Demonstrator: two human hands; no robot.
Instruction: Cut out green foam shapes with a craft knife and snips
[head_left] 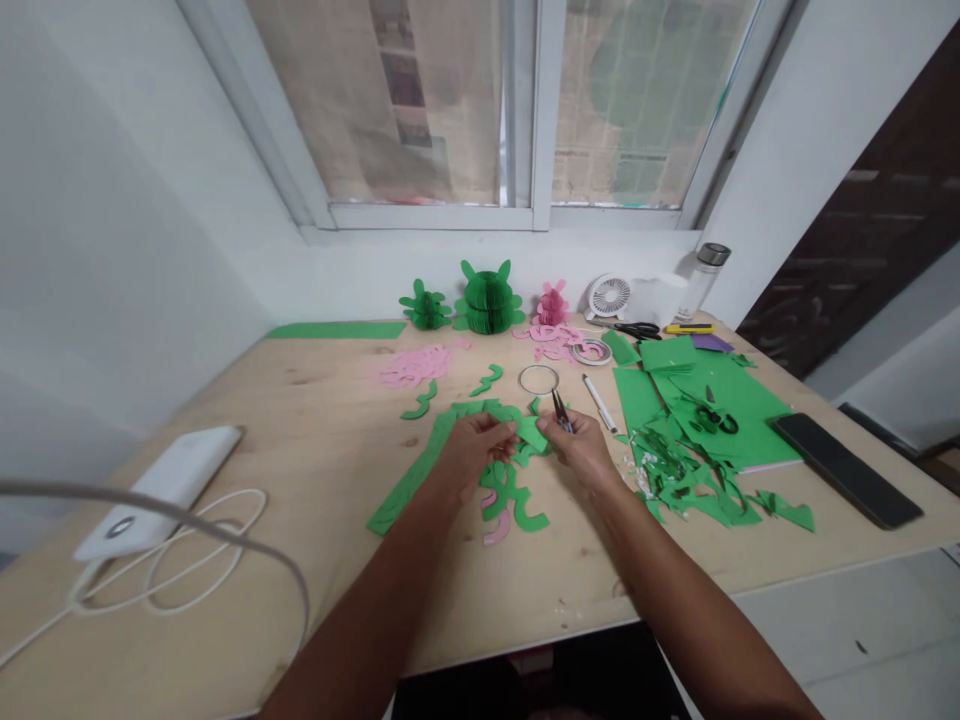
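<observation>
A white device (161, 490) lies at the left of the table (315, 400), with a dark round mark near its end; any lettering there is too small to read. Toward the back right, beside a small white fan (608, 297), a clear bottle (697, 290) with a metallic lid stands upright, and its contents cannot be made out. At the middle of the table, the left hand (480, 445) has its thumb and fingers pinched together on a small green paper piece (532, 434), its grip closed around the near edge. The right hand (576, 445) pinches the other side of that piece, while its grip also clasps small pointed scissors (559, 408), tips pointing away from the body. The piece is thus held between both hands, just above curved green cutouts (531, 521) and a few pink cutouts (498, 525). A long green paper strip (409, 478) lies partly under the left forearm. Past the hands are a thin ring (520, 380) and a white pen (600, 403); to the right, green scraps (690, 480) lie heaped partly on green sheets (780, 405), near a dark phone (846, 468). Along the wall stand a small green paper figure (427, 308), a larger green one (488, 303) and a pink one (552, 304).
</observation>
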